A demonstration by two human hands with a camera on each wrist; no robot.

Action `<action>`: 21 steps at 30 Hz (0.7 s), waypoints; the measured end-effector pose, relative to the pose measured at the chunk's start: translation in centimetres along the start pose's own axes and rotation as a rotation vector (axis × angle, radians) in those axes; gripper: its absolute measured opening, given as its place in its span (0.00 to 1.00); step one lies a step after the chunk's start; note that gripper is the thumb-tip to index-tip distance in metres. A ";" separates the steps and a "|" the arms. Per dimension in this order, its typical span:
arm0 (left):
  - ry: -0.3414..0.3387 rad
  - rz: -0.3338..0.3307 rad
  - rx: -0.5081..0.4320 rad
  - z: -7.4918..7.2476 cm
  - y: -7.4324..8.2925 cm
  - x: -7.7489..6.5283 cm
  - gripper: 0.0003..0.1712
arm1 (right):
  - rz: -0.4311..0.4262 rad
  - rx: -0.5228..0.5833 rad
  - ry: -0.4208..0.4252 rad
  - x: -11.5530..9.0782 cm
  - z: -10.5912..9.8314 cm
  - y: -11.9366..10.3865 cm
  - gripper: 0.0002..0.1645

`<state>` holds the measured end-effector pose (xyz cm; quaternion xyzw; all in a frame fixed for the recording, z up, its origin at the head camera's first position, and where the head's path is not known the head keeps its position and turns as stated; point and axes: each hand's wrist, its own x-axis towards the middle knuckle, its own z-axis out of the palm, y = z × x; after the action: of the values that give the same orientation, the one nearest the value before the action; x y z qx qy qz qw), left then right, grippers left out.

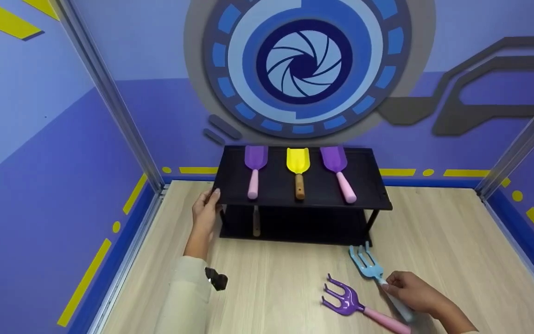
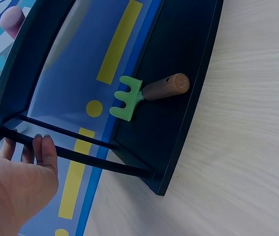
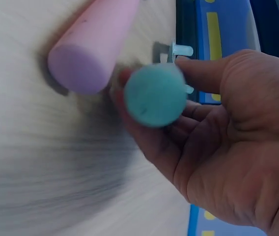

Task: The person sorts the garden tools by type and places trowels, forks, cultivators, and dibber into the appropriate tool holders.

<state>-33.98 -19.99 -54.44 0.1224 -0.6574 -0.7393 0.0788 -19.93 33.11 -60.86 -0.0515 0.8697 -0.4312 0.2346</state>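
My left hand (image 1: pixel 203 214) grips the upper left corner of a black two-tier rack (image 1: pixel 276 185), thumb on top and fingers underneath by the post. With my right hand (image 1: pixel 413 291) I pinch the handle of a light blue garden hand fork (image 1: pixel 370 268), its tines pointing at the rack's front right corner. Beside it on the table lies a purple hand fork (image 1: pixel 349 299) with a pink handle. On the lower tier sits a green hand fork (image 2: pixel 127 101) with a wooden handle, its head hidden in the head view.
Along the top tier lie a purple scoop (image 1: pixel 256 157) with pink handle, a yellow scoop (image 1: pixel 298 160) with wooden handle, and another purple scoop (image 1: pixel 334 160). The wooden table (image 1: pixel 267 283) is bounded by a patterned back wall (image 1: pixel 155 111) and side panels.
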 end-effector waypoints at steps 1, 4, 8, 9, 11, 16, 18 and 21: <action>-0.005 0.000 0.000 0.0 0.0 -0.1 0.26 | 0.016 0.049 -0.020 0.0 -0.1 0.1 0.21; -0.013 -0.005 -0.002 -0.1 0.1 -0.2 0.27 | 0.057 0.182 -0.088 -0.1 -0.5 0.4 0.26; -0.010 -0.020 -0.019 -0.1 0.2 -0.1 0.26 | 0.113 0.273 -0.122 -0.1 -0.9 0.8 0.33; -0.005 -0.024 -0.023 -0.2 0.1 0.0 0.26 | 0.124 0.280 -0.121 -0.1 -1.0 0.9 0.34; -0.001 -0.027 -0.027 -0.2 0.1 0.1 0.25 | 0.134 0.292 -0.118 0.0 -1.1 1.1 0.36; -0.005 -0.018 -0.012 -0.1 -0.1 0.1 0.25 | 0.141 0.340 -0.152 -0.3 -1.2 1.4 0.38; -0.006 -0.013 -0.010 -0.1 -0.1 0.1 0.25 | 0.135 0.368 -0.170 -0.5 -1.3 1.4 0.39; -0.004 -0.002 -0.003 -0.1 -0.2 -0.1 0.23 | 0.116 0.416 -0.190 -0.6 -1.3 1.2 0.39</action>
<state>-33.87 -20.05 -54.59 0.1214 -0.6562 -0.7407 0.0771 -19.89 34.97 -60.89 0.0078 0.7377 -0.5800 0.3455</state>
